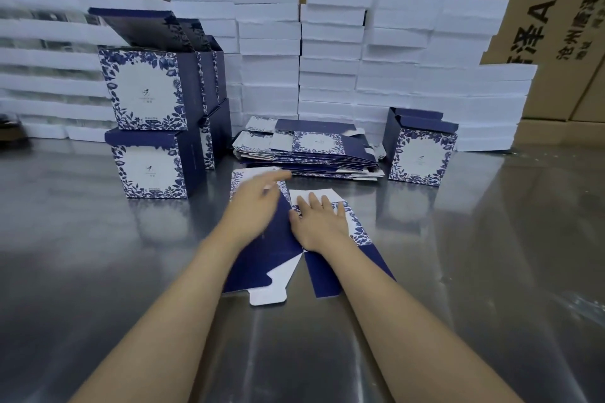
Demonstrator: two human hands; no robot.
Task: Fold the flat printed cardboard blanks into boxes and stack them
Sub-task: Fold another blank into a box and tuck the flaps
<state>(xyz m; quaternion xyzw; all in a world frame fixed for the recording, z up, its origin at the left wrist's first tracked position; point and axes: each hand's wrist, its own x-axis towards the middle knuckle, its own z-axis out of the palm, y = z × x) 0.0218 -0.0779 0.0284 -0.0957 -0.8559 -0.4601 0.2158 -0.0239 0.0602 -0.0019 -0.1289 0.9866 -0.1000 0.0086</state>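
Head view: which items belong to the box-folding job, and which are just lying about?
Job: flat blank under the left hand and right hand; pile of flat blanks; stacked folded boxes on the left; single folded box on the right.
Lying about: white foam slabs behind; brown cartons; metal table only bears the work.

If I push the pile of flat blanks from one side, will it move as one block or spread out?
Probably it spreads: the pile of flat blanks lies fanned, with uneven edges. The shiny metal table looks smooth, so the lowest sheets likely slide easily. Each blank seems thin, so loose flaps may bend.
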